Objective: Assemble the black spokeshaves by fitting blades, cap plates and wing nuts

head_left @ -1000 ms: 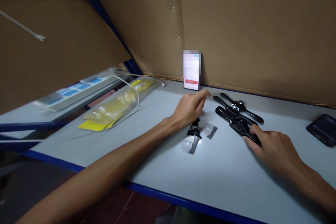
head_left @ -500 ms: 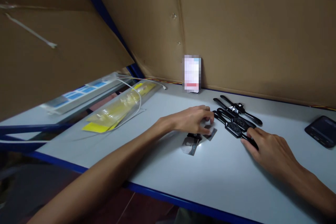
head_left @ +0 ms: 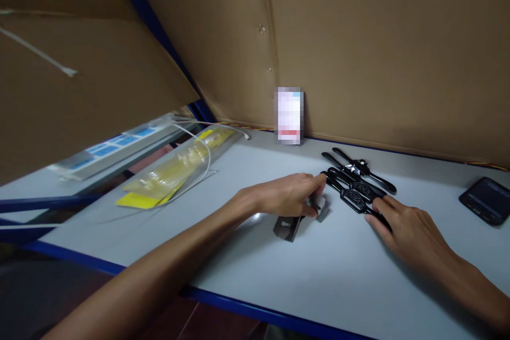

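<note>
My left hand (head_left: 292,195) pinches a small flat metal blade (head_left: 323,209) between thumb and fingers; the blade is tilted up from the table and my fingers partly hide it. Beneath that hand, more flat metal blades lie on the tabletop, the nearest blade (head_left: 285,229) showing a slot. My right hand (head_left: 408,234) is closed round the near handle of a black spokeshave (head_left: 354,199), which rests on the table. Behind it several other black spokeshaves (head_left: 360,168) lie side by side, one with a shiny metal part at its middle.
A phone with a blurred screen (head_left: 289,117) leans on the cardboard wall (head_left: 378,53). At the right lies a dark phone (head_left: 486,201). Plastic sleeves with yellow card (head_left: 171,175), a white cable (head_left: 209,156) and a wrapped power strip (head_left: 115,149) are at left. The table has a blue edge (head_left: 239,305).
My left fingers have closed on a blade and tipped it up off the tabletop. My right hand stays on the spokeshave handle. The camera view has shifted slightly.
</note>
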Motion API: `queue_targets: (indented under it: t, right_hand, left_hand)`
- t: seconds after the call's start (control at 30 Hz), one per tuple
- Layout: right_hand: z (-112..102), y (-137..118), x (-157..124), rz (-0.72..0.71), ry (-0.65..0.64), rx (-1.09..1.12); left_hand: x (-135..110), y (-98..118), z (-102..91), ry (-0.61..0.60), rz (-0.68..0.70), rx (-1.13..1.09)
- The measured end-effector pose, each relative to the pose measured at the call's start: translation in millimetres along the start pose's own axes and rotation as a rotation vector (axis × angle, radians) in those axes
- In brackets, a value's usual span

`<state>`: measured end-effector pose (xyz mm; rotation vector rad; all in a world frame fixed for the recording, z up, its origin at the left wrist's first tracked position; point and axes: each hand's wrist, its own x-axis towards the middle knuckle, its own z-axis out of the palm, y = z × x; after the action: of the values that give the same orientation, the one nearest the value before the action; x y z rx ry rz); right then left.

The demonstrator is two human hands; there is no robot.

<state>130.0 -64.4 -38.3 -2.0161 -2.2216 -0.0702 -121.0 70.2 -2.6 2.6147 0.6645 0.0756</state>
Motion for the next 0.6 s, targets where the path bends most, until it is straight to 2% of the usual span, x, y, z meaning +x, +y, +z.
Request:
queue_targets:
  t: [0.1,0.2,0.3,0.37,0.47,0.6]
  right_hand:
    - [1.3,2.2,-0.6,-0.047,-0.009,0.056]
    - [-0.3,4.9,-1.3,-0.102,-0.022,0.106]
    - [-6.8,2.0,-2.8,-0.111,0.020,0.211]
    - [-11.3,-4.6,-4.7,-0.111,0.034,0.368]
    - [-13.0,-17.6,-8.7,-0.131,-0.017,0.623]
    - [-9.5,-26.8,-11.5,-0.158,-0.041,0.750]
  left_hand:
    - [2.1,6.6,5.4,0.009,0.006,-0.161]
    - [6.0,12.3,14.8,0.095,0.065,-0.345]
    - [9.0,18.7,27.6,0.173,0.120,-0.501]
    - [9.1,25.0,36.7,0.203,0.130,-0.515]
    - [6.2,37.5,47.6,0.215,0.158,-0.425]
    - [1.5,48.4,51.5,0.216,0.211,-0.449]
